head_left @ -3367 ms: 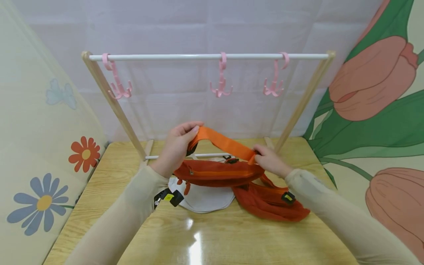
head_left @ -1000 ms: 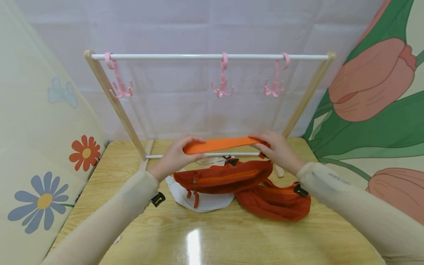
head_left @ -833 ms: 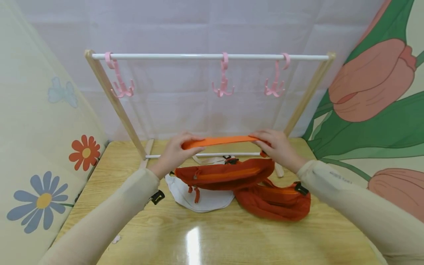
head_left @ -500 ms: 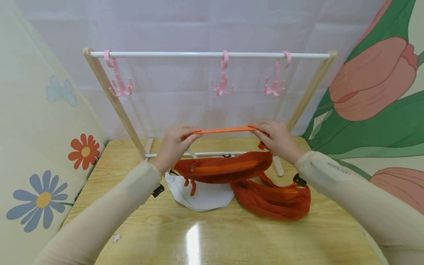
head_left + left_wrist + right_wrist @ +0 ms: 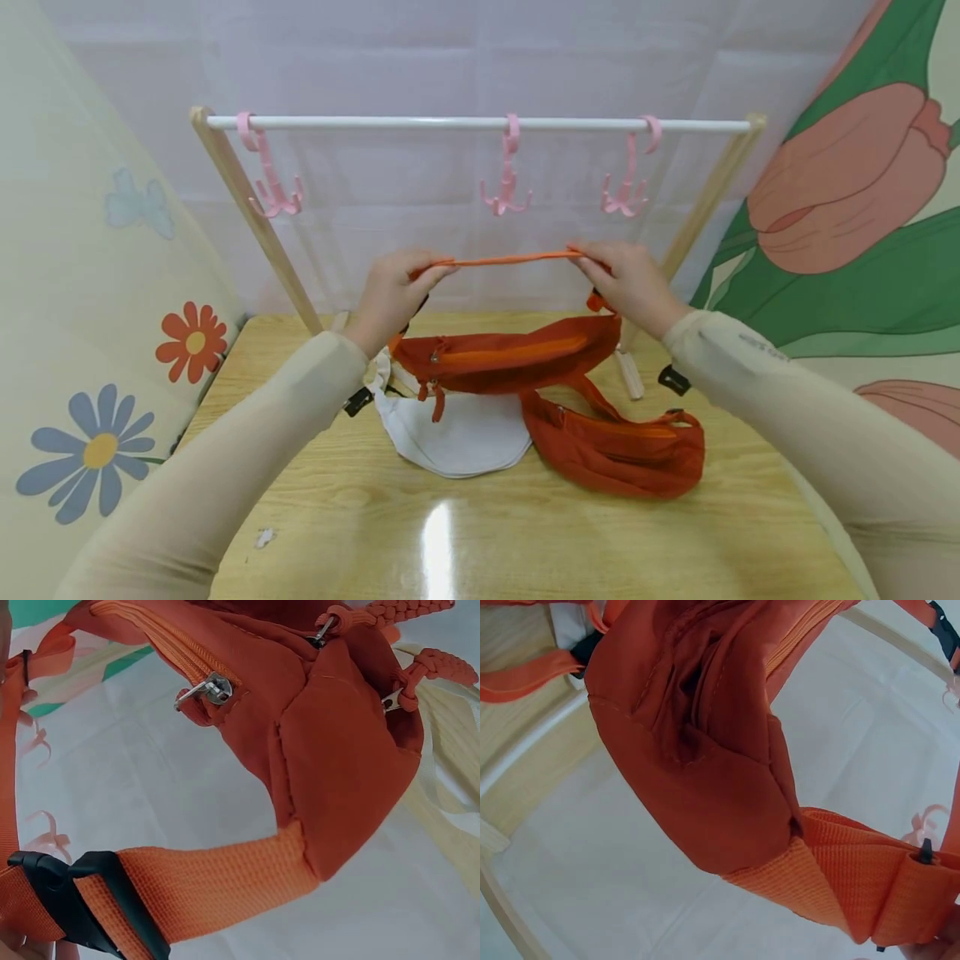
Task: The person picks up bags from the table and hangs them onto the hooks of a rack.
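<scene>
Two hands pinch the orange strap, free room separating it from the pink hooks

Left arm and right arm stretched out from the near side, left hand and right hand both pinching, pretty much level, decent gap between.

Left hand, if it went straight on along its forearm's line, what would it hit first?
Beyond the orange strap it pinches, the left hand would probably meet the middle pink hook; depth is unclear in the head view.
</scene>
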`<state>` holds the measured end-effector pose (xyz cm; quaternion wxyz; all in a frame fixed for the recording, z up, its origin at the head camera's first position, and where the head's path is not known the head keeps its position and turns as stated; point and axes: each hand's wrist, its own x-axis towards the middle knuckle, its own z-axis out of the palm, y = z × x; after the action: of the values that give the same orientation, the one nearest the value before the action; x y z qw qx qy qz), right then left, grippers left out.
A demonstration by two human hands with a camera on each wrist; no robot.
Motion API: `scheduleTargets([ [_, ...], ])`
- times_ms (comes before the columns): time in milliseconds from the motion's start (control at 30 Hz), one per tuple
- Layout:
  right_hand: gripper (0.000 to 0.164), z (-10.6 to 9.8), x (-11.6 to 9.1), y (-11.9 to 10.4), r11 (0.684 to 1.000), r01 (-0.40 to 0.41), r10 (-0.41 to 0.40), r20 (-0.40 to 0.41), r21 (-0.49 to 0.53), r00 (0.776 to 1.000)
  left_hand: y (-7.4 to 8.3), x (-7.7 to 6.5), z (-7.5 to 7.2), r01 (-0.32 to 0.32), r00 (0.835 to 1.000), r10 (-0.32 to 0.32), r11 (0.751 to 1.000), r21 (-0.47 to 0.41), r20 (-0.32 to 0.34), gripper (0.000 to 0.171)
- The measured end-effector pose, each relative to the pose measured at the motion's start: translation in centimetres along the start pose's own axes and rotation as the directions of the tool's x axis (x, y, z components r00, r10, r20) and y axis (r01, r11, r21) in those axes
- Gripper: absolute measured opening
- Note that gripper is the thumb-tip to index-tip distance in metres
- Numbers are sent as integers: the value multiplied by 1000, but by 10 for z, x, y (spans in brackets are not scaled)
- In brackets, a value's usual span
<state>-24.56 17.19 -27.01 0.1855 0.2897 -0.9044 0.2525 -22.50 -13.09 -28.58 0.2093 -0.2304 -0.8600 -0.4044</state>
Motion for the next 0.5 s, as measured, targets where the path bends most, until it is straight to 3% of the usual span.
scheduleTargets([
  [233, 31, -6, 11, 0, 999, -37, 38, -25, 23, 999, 2, 14, -5, -6, 1000, 5, 1000, -2, -27, 18],
  [500, 31, -12, 21, -1, 995, -88, 90, -44, 48, 995, 7, 27, -11, 61, 997, -61, 998, -4, -56, 21],
])
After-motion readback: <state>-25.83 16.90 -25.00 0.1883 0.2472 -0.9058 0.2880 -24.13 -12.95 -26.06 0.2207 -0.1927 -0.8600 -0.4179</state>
